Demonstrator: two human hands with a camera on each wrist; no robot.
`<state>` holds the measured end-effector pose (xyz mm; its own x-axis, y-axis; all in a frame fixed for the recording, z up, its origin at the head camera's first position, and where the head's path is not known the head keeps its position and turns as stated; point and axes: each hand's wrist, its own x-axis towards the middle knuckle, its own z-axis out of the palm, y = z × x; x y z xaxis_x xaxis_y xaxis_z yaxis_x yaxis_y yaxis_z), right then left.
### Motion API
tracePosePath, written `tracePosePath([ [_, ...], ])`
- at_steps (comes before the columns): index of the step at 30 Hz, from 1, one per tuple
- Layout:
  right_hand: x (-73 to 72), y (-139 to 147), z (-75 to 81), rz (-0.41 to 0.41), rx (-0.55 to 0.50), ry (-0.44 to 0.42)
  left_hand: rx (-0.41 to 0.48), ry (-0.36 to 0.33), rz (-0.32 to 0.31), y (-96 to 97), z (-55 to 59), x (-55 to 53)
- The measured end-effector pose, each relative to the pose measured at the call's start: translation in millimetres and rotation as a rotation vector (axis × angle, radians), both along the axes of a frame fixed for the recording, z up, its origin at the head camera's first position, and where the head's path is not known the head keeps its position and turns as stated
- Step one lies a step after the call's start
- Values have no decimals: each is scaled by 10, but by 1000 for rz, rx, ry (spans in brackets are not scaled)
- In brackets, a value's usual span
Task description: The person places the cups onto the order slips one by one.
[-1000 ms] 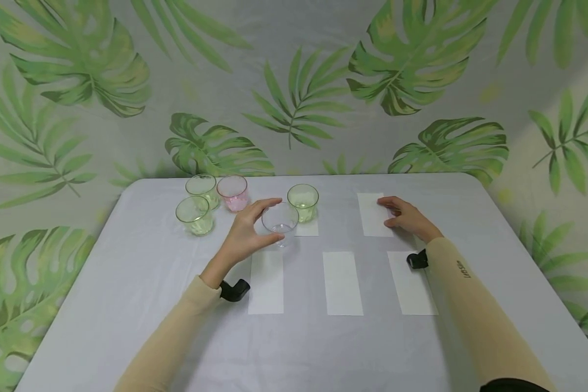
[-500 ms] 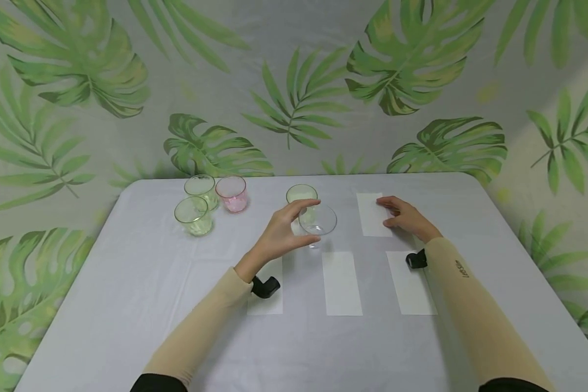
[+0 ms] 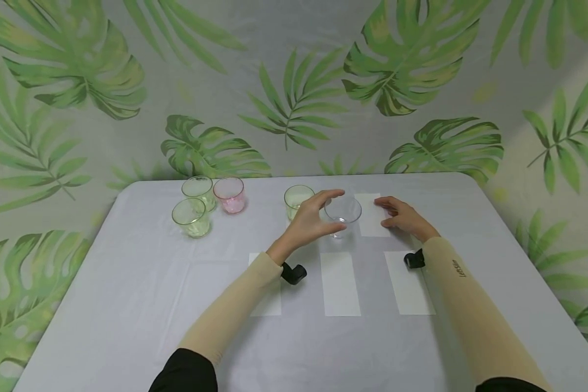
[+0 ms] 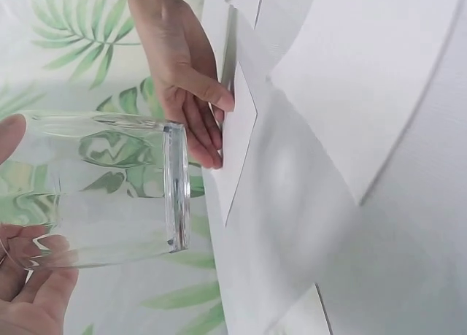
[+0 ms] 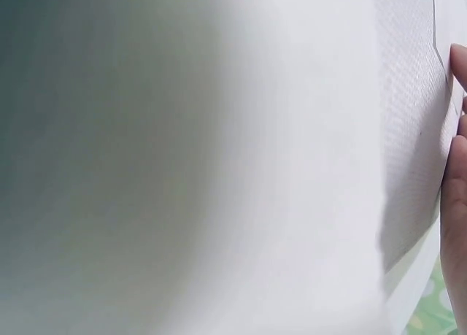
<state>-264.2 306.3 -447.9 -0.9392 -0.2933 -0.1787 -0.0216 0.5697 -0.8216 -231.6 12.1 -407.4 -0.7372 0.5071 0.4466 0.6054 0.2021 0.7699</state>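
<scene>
My left hand (image 3: 308,223) grips a clear glass cup (image 3: 347,211), thumb on the near side and fingers on the far side. The left wrist view shows the cup's thick base (image 4: 177,189) held above the table. Just right of the cup lies a white paper card (image 3: 371,216). My right hand (image 3: 405,218) rests at that card's right edge, its fingers loosely bent; in the left wrist view its thumb (image 4: 208,89) touches the card. Behind my left hand stands a green-tinted glass cup (image 3: 296,197), partly hidden by it.
Two green-tinted glass cups (image 3: 191,218) and a pink glass cup (image 3: 230,196) stand grouped at the back left of the white-covered table (image 3: 127,283). Three white cards lie in a front row, the middle card (image 3: 340,284) among them. A leaf-patterned cloth (image 3: 294,81) hangs behind.
My left hand has carried the clear glass cup to the right, past the single green-tinted cup, towards the card by my right hand. The right hand has stayed in place.
</scene>
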Motion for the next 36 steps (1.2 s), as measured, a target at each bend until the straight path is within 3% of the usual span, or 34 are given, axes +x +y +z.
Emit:
tracePosePath([
  [20,10,-20,17,-7,53,-19,-70,-25,125,545,-117,-326],
  [36,-2,-13,28,-25,74,-61,-65,-24,154,871,-190,-446],
])
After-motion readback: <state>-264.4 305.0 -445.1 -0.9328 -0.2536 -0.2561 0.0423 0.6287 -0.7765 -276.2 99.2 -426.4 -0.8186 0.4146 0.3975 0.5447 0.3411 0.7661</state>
